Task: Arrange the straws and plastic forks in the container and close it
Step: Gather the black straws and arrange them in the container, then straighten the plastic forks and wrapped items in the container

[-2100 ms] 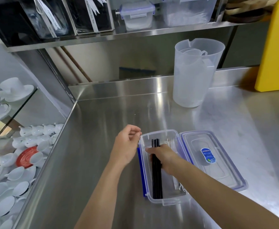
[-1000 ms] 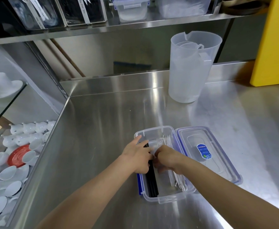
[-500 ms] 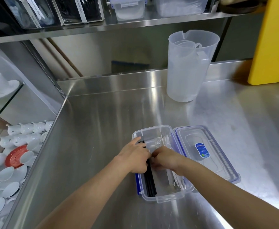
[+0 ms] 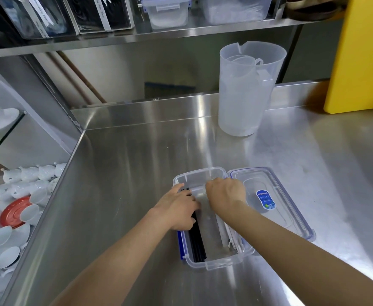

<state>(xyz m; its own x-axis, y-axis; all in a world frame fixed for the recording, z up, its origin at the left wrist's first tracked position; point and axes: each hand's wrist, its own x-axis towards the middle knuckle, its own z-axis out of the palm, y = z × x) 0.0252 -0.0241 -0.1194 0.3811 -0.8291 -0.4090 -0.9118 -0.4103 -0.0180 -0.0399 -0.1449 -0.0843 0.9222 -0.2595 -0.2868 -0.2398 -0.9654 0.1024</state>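
Head view: clear rectangular plastic container (image 4: 212, 262) resting open on the brushed steel counter (image 4: 119, 173), near centre. Along its left inner wall, a bundle of black straws (image 4: 197, 241), running near to far. Along its right inner wall, pale translucent plastic forks (image 4: 233, 237), handles toward the near end. Left hand (image 4: 178, 209) lying over the straws at the left wall, fingers curled down onto them. Right hand (image 4: 224, 195) clenched over the far ends of the forks; exact grasp hidden beneath the knuckles. Clear flat lid with a blue label (image 4: 271, 202) lying just right of the container, touching its rim. Far right on the counter, a tall translucent plastic jug (image 4: 245, 89) standing upright, well apart.
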